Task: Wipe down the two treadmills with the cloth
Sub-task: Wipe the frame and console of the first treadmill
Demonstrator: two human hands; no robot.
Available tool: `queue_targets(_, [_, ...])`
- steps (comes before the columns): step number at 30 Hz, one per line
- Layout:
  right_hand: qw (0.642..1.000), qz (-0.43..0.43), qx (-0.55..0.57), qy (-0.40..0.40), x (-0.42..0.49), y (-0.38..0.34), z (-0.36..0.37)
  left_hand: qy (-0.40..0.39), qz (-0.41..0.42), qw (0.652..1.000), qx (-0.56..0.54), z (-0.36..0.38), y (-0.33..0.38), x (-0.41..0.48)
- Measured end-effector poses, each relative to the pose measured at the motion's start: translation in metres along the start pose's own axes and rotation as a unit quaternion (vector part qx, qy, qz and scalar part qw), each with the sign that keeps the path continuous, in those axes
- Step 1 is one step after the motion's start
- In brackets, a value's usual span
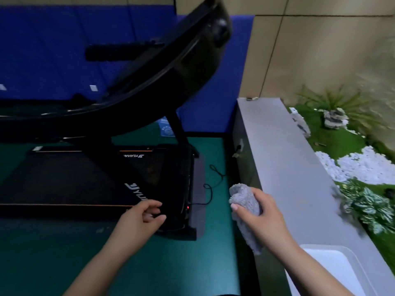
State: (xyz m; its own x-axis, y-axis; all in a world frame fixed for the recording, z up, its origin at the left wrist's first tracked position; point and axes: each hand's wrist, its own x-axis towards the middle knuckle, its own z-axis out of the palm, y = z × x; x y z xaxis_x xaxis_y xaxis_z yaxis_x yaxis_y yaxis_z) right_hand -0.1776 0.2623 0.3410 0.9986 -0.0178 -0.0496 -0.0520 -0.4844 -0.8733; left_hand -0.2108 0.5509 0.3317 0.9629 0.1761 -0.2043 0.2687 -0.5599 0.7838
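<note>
Clasping a grey cloth in the right grip: closing the fingers round the bunched upper part, laying the thumb along its left face, and letting the loose lower end hang down beside the wrist. Holding that cloth in the air, over the line between the green floor and the grey counter, to the right of the black treadmill and apart from it.

Holding the left grip over the near right corner of the treadmill deck, just beside the dark motor cover; curling the fingers loosely, about half open, and enclosing nothing visible. Either touching the deck edge or hovering just above it, cannot tell which.

Showing the treadmill's curved console arching up and to the right above the deck, and lettering printed on the belt. Showing a grey mat lying under the front end, a thin black cord looping on the floor just beside the mat, and a small red light glowing at the front edge.

Showing, beyond the counter on the right, white pebbles and leafy plants on green turf. Showing at the lower right a white tray resting on the counter, and blue padding lining the wall behind the treadmill
</note>
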Motion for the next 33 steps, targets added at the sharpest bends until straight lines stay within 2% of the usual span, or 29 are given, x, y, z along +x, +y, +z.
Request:
queue_targets(6, [0.999,-0.042,0.011,-0.017,-0.002,-0.062,0.103,0.052,-0.012,0.999,0.008,-0.092,-0.063,-0.005])
queue_targets(12, [0.996,-0.072,0.046,-0.001,-0.004,-0.134,0.200,0.090,0.025,0.995,0.026,-0.189,-0.108,0.008])
queue_targets(18, [0.994,-0.096,0.048,-0.022,0.004,-0.186,0.251,0.125,0.060,0.990,0.034,-0.247,-0.136,0.028])
queue_targets(22, [0.987,-0.156,0.008,-0.038,0.028,-0.226,0.269,0.163,0.098,0.980,0.055,-0.276,-0.140,0.056])
queue_targets(26, [0.963,-0.266,-0.039,-0.035,0.070,-0.265,0.283,0.208,0.135,0.962,0.109,-0.307,-0.135,0.094])
queue_targets(29, [0.926,-0.349,-0.146,-0.015,0.110,-0.290,0.294,0.241,0.159,0.943,0.163,-0.332,-0.127,0.127])
queue_targets(33, [0.883,-0.376,-0.278,0.041,0.161,-0.306,0.315,0.267,0.186,0.916,0.237,-0.366,-0.122,0.173])
